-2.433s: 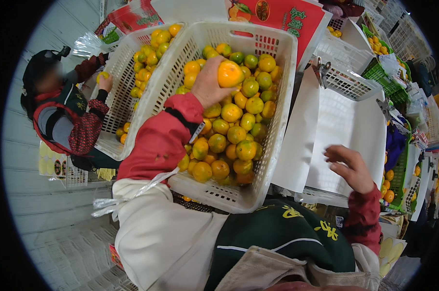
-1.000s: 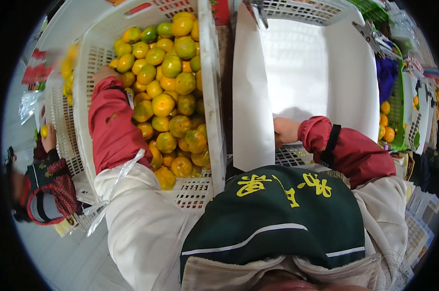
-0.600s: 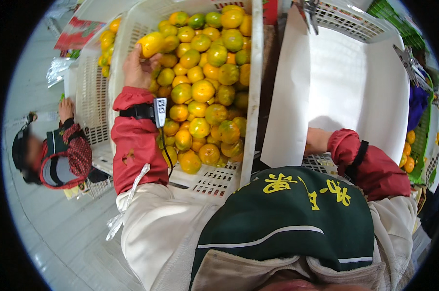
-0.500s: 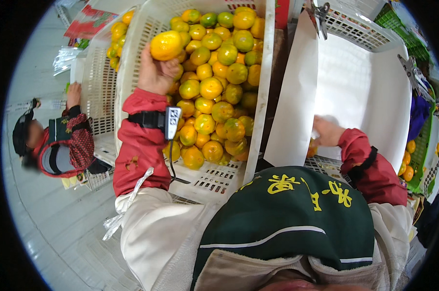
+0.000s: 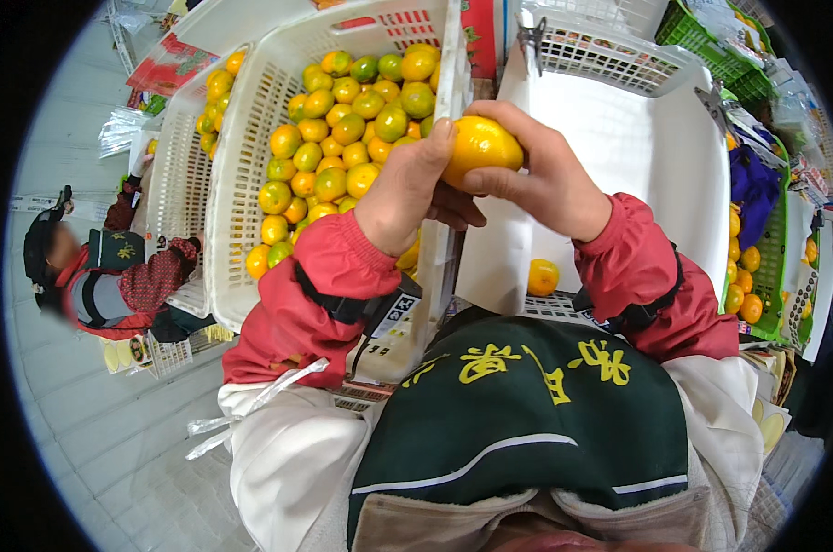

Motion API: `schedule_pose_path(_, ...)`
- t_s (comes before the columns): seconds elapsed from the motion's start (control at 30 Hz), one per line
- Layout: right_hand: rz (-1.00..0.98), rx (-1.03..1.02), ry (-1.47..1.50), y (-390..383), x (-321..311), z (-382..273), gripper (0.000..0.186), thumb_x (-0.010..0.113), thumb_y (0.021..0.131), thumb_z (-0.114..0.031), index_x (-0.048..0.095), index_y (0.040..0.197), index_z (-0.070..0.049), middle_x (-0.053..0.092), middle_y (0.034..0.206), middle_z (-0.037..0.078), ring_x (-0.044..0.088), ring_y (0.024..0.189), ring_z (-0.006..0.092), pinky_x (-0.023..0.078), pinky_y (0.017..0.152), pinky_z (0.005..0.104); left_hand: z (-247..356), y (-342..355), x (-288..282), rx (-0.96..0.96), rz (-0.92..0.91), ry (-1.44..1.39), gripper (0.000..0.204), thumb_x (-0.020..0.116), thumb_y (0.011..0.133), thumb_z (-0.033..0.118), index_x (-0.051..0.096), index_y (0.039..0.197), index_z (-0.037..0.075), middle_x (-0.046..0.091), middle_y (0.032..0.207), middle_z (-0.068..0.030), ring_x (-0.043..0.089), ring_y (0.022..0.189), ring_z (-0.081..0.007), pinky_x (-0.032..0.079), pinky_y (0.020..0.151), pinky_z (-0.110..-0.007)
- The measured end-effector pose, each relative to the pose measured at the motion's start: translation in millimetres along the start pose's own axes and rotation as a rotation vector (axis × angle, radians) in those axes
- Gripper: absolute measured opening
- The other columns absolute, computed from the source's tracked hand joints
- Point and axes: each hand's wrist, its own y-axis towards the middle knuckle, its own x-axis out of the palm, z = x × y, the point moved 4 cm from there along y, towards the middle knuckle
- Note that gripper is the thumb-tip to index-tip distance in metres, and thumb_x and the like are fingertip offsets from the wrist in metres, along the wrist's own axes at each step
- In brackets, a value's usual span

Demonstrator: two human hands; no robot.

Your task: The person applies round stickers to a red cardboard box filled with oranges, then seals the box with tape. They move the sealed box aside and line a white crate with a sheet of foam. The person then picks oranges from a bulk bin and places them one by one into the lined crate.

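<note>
A glossy yellow-orange citrus fruit [image 5: 483, 145] is held between both hands above the gap between two white crates. My right hand [image 5: 550, 175] wraps it from the right, thumb across its lower side. My left hand [image 5: 407, 189] meets it from the left, thumb at its edge and fingers curled underneath. Beneath and left, a slotted crate [image 5: 246, 138] holds several mixed green and orange fruits [image 5: 334, 129]. On the right, a crate lined with white paper [image 5: 656, 156] has one orange fruit [image 5: 543, 276] at its near end.
A co-worker [image 5: 113, 281] works at another white crate [image 5: 177, 175] on the far left. Green baskets [image 5: 774, 267] with fruit, a purple cloth [image 5: 752, 189] and bags line the right. Metal clips [image 5: 532, 41] grip the lined crate, and red printed card [image 5: 479, 37] lies behind.
My left hand has lifted a fruit from the left crate toward the centre. My right hand has risen from the lined crate to grip it, and a single fruit now shows there.
</note>
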Motion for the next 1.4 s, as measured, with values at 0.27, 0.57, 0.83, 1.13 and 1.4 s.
schedule_pose_path(0.27, 0.036, 0.415, 0.358, -57.6, -71.4, 73.4, 0.052, 0.072, 0.084, -0.018, 0.051, 0.129, -0.002, 0.062, 0.108, 0.009, 0.063, 0.094, 0.0175, 0.056, 0.077, 0.0289, -13.9, -57.1, -24.4, 0.076, 0.024, -0.041, 0.044, 0.05, 0.101, 0.03, 0.048, 0.132, -0.001, 0.068, 0.109, -0.0157, 0.069, 0.09, -0.0235, 0.054, 0.08, -0.033)
schedule_pose_path(0.57, -0.345, 0.756, -0.332, -136.1, -75.6, 208.2, 0.048, 0.075, 0.068, -0.006, 0.061, 0.113, -0.001, 0.065, 0.1, 0.014, 0.061, 0.097, 0.0254, 0.048, 0.09, 0.0339, -57.8, -85.5, -82.9, 0.305, 0.395, -0.17, 0.044, 0.051, 0.101, 0.034, 0.051, 0.13, 0.0, 0.067, 0.111, -0.0138, 0.068, 0.092, -0.0217, 0.052, 0.08, -0.031)
schedule_pose_path(0.83, -0.575, 0.738, -0.452, -159.9, -52.2, 236.3, 0.055, 0.08, 0.066, -0.009, 0.058, 0.116, -0.005, 0.063, 0.106, 0.015, 0.06, 0.102, 0.0306, 0.047, 0.093, 0.0368, -59.6, -95.1, -94.6, 0.296, 0.534, -0.07, 0.04, 0.052, 0.1, 0.029, 0.053, 0.129, 0.0, 0.068, 0.11, -0.0129, 0.067, 0.091, -0.0207, 0.049, 0.079, -0.031)
schedule_pose_path(1.13, -0.755, 0.553, -0.672, -176.6, -41.1, 235.3, 0.056, 0.082, 0.067, -0.017, 0.059, 0.117, -0.005, 0.062, 0.111, 0.018, 0.058, 0.107, 0.0344, 0.045, 0.096, 0.0402, -51.5, -90.5, -89.8, 0.279, 0.587, -0.031, 0.032, 0.053, 0.1, 0.02, 0.055, 0.126, 0.002, 0.069, 0.107, -0.0126, 0.068, 0.088, -0.0188, 0.05, 0.077, -0.029)
schedule_pose_path(1.4, -0.79, 0.644, -0.623, -179.2, -39.9, 231.8, 0.051, 0.08, 0.066, -0.011, 0.059, 0.112, -0.005, 0.061, 0.108, 0.018, 0.056, 0.107, 0.0377, 0.045, 0.097, 0.0412, -66.7, -69.1, -56.5, 0.212, 0.105, 0.641, 0.027, 0.064, 0.089, 0.018, 0.057, 0.109, 0.0, 0.067, 0.087, -0.0134, 0.067, 0.077, -0.0236, 0.051, 0.07, -0.033)
